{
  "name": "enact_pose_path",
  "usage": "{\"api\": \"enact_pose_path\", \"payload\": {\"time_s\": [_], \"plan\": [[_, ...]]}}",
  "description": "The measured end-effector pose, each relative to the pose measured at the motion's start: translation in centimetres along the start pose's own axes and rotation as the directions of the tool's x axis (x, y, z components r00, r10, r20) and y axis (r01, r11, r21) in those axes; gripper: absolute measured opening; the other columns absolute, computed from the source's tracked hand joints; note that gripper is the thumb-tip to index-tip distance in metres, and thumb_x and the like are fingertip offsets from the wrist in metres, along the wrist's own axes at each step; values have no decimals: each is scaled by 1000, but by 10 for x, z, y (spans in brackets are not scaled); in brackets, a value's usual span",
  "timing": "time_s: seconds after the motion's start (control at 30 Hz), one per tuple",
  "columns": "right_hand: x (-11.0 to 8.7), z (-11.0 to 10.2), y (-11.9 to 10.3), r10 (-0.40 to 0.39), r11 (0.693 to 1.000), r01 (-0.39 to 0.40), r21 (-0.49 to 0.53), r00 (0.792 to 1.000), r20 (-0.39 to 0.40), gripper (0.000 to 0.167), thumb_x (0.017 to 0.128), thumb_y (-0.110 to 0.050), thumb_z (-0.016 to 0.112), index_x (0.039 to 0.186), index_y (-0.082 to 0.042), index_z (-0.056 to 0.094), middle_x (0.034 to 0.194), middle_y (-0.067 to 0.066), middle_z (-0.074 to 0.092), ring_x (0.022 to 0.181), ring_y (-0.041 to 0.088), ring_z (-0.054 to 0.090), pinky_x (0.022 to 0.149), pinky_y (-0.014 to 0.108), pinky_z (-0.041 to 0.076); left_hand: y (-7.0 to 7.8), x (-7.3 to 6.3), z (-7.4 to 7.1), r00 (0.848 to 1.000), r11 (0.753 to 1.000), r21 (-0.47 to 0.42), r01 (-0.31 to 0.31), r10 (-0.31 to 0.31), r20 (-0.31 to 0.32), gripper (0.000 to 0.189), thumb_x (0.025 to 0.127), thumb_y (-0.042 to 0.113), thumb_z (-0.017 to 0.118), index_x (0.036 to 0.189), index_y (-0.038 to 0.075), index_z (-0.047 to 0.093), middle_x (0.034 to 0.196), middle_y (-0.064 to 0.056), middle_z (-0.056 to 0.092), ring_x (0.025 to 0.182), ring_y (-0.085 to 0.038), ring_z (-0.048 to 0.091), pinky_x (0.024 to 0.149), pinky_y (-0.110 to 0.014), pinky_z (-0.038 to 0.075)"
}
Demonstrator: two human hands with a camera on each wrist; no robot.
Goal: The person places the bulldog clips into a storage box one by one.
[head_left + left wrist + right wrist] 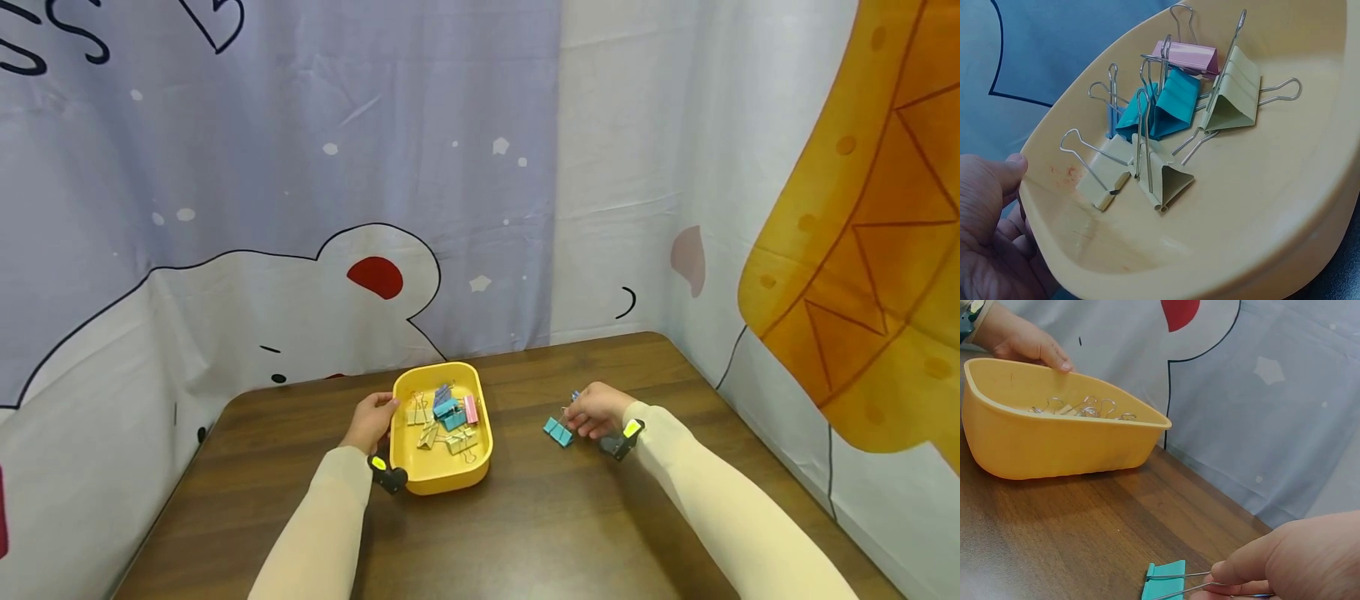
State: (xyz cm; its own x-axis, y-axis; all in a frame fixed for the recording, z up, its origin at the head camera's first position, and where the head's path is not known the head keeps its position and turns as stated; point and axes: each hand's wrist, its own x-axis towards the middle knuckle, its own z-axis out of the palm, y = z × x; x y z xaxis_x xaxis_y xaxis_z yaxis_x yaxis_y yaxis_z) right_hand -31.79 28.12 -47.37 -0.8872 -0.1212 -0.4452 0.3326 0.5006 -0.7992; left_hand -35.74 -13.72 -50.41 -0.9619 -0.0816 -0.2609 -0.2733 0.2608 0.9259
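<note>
My left hand [371,423] grips the left rim of a yellow tray [442,485], thumb at the edge and fingers along the outer wall. Inside lie several binder clips: a pink one [1188,57], teal ones [1175,103], a blue one [442,395] and cream-coloured ones [1235,94], their wire handles sticking out. To the right of the tray, my right hand [596,410] pinches the wire handle of a teal binder clip [558,432] between thumb and fingers. That clip is low over the table. Part of a blue thing [575,395] shows behind the right hand, mostly hidden.
The brown wooden table [517,533] carries the tray and the clips. A printed curtain [480,167] hangs right behind its far edge and along the right side. A dark cord [830,471] runs down the curtain at the right.
</note>
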Motion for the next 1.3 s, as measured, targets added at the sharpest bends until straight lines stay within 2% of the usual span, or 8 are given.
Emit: {"api": "enact_pose_path", "payload": {"time_s": [0.13,0.3,0.57,0.67,0.87,1.3], "plan": [[-2,3,-2,-4,1000,5,19,1000,-21,18,93,-9,65,100,5,74,80,8,73,56,9,61,50,20,49,0,1,0,1000,1000,-7,-4,4,7,44,108,24,49,146,1,44,137,-23,51,110,-32,62,85,-39,59],[1,2,-3,-10,998,11,57,1000,-12,18,93,-8,64,99,6,74,77,6,73,53,7,59,49,19,47,1,2,0,1000,1000,-8,-8,8,12,44,108,24,50,146,2,44,138,-22,51,112,-33,62,86,-40,59],[0,3,-16,-57,992,56,115,998,6,22,95,-7,59,104,9,71,75,6,72,54,6,59,50,18,47,1,2,0,1000,1000,-9,-11,11,7,44,108,24,50,146,1,44,136,-22,52,109,-32,63,82,-37,60],[1,5,-24,-64,990,64,125,998,2,22,95,-7,59,103,9,72,74,6,72,54,6,59,49,18,47,1,1,0,1000,1000,-12,-11,11,11,45,108,24,50,146,1,44,136,-23,52,109,-32,62,82,-38,60],[5,9,-45,-98,992,98,83,995,-6,22,94,-10,63,102,7,73,74,5,72,54,6,59,50,20,47,2,-2,1,1000,1000,-17,-5,5,10,44,108,24,50,146,2,45,137,-22,52,110,-33,63,86,-40,59],[6,29,-91,-148,986,145,78,989,26,23,96,-11,61,103,6,74,76,6,74,56,7,62,51,19,49,1,-5,-1,1000,1000,-21,0,0,13,45,108,24,49,147,2,43,139,-23,51,115,-35,62,91,-44,57]]}}
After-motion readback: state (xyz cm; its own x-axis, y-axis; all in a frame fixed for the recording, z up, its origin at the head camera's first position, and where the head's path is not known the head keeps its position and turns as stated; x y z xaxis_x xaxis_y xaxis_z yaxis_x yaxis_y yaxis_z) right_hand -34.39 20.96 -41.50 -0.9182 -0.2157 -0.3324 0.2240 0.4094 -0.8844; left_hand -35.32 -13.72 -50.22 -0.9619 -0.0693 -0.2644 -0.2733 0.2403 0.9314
